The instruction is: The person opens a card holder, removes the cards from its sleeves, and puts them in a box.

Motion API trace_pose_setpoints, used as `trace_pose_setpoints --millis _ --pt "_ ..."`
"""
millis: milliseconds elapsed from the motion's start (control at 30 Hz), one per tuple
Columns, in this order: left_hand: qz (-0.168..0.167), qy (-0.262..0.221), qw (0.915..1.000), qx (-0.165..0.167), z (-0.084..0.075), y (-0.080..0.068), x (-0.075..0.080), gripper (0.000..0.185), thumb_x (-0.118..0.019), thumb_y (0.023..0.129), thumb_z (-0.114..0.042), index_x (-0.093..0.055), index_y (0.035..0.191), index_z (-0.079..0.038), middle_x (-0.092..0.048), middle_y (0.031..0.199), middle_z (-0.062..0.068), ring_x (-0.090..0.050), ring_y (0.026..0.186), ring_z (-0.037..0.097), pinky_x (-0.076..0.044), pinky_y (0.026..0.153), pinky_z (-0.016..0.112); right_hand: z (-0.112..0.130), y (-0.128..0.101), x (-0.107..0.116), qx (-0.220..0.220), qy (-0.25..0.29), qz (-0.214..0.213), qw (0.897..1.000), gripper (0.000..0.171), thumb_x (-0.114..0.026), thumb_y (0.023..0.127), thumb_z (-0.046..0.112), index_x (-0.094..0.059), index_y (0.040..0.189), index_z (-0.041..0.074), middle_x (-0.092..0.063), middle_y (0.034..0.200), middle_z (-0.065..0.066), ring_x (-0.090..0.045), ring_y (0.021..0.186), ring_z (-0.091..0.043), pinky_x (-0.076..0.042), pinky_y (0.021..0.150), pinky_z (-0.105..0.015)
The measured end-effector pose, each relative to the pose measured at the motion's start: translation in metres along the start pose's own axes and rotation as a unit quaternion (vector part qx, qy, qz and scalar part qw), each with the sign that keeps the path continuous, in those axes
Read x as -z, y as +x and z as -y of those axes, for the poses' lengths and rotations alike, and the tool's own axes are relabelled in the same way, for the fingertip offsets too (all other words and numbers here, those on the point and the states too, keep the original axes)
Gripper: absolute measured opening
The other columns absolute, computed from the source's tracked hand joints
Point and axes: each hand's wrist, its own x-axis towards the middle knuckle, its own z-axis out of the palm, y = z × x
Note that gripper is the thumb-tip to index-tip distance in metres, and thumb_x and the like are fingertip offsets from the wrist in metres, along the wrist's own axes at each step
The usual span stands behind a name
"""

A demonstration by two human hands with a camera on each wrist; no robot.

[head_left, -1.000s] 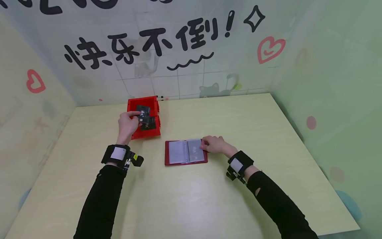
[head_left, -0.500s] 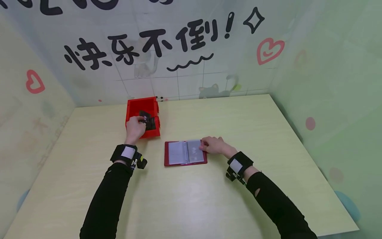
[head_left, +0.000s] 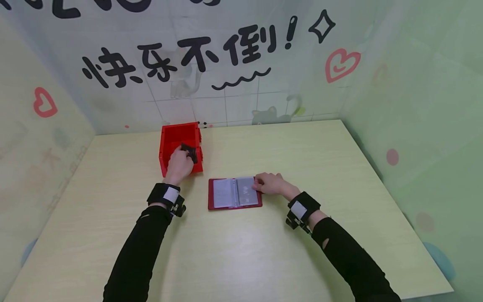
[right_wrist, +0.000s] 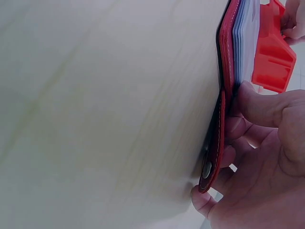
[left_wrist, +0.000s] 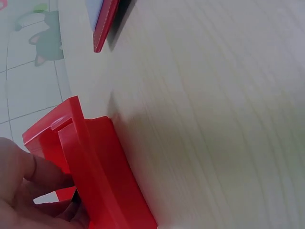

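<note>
On the surface [head_left: 264, 251] the open card holder [head_left: 235, 193] lies nearest. The right hand [head_left: 272, 183] rests on its right edge, its grip curled around the cover with the thumb on top. Farther back and left, the left hand [head_left: 180, 164] reaches into the red box [head_left: 180, 144], its grip closed on a black card [head_left: 190, 152].

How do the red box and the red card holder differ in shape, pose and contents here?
The red box is a walled open bin; the red card holder lies flat and opened like a book. The box holds dark cards, gripped by the left hand; the holder shows clear sleeves, its edge held by the right hand. Both are red, on the table.
</note>
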Motion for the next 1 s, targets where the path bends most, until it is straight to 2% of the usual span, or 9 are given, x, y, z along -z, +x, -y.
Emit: trace_pose_setpoints --millis 133,267,367,500,667,800,1000 --pt "0.031 0.031 0.999 0.008 -0.0003 -0.0014 -0.0017 0.042 -0.036 0.102 -0.018 -0.061 0.117 0.012 -0.02 0.162 0.029 -0.046 0.123 0.044 -0.041 0.112 0.058 -0.0001 -0.0004 -0.0001 -0.002 0.0 0.0 1.0 0.024 -0.057 0.102 0.03 -0.055 0.085 0.013 -0.055 0.079 0.002 -0.052 0.08 -0.017 -0.027 0.088 -0.043" --pt "0.051 0.078 0.9956 0.009 -0.0006 -0.0021 -0.0025 0.046 -0.035 0.102 -0.024 -0.062 0.119 0.009 -0.013 0.164 0.032 -0.047 0.12 0.049 -0.04 0.11 0.061 0.0003 -0.001 0.0001 -0.003 0.001 0.001 1.0 0.024 -0.057 0.102 0.029 -0.054 0.085 0.013 -0.054 0.079 0.002 -0.052 0.08 -0.017 -0.027 0.088 -0.044" --pt "0.069 0.111 0.9914 0.01 -0.0007 -0.0028 -0.0025 0.052 -0.033 0.103 -0.028 -0.059 0.129 0.009 -0.007 0.164 0.035 -0.039 0.13 0.056 -0.031 0.115 0.066 0.0008 -0.0012 0.0002 -0.002 0.002 0.002 1.0 0.024 -0.057 0.102 0.029 -0.055 0.085 0.013 -0.055 0.079 0.002 -0.052 0.08 -0.017 -0.027 0.088 -0.043" --pt "0.095 0.138 0.9858 0.017 -0.0009 -0.0044 -0.0018 0.061 -0.028 0.103 -0.032 -0.044 0.146 0.006 0.001 0.165 0.032 -0.023 0.143 0.061 -0.016 0.119 0.07 0.0015 -0.0012 0.0002 -0.002 0.0 0.001 1.0 0.024 -0.057 0.102 0.029 -0.054 0.085 0.013 -0.054 0.079 0.002 -0.052 0.08 -0.017 -0.027 0.088 -0.043" --pt "0.117 0.148 0.9817 0.028 -0.0003 -0.0062 -0.003 0.064 -0.023 0.103 -0.036 -0.033 0.155 -0.001 -0.005 0.167 0.028 -0.015 0.146 0.061 -0.006 0.12 0.071 0.0012 -0.0016 0.0002 0.0 -0.001 0.001 1.0 0.025 -0.057 0.102 0.029 -0.053 0.084 0.013 -0.053 0.078 0.002 -0.052 0.079 -0.017 -0.027 0.087 -0.042" --pt "0.127 0.152 0.9798 0.026 0.0014 -0.0064 -0.0038 0.064 -0.022 0.103 -0.037 -0.034 0.155 -0.002 -0.015 0.165 0.029 -0.019 0.145 0.06 -0.005 0.12 0.071 0.0008 -0.0014 0.0001 0.0 0.001 0.002 1.0 0.025 -0.057 0.102 0.029 -0.053 0.084 0.013 -0.052 0.077 0.002 -0.052 0.079 -0.017 -0.026 0.087 -0.042" --pt "0.134 0.161 0.9775 0.029 0.0019 -0.0065 -0.0034 0.064 -0.021 0.103 -0.037 -0.034 0.155 -0.003 -0.02 0.164 0.029 -0.022 0.143 0.058 -0.006 0.119 0.07 -0.0005 -0.0008 -0.0008 -0.001 -0.003 0.001 1.0 0.024 -0.057 0.102 0.029 -0.054 0.085 0.013 -0.052 0.077 0.002 -0.052 0.08 -0.017 -0.027 0.088 -0.043"
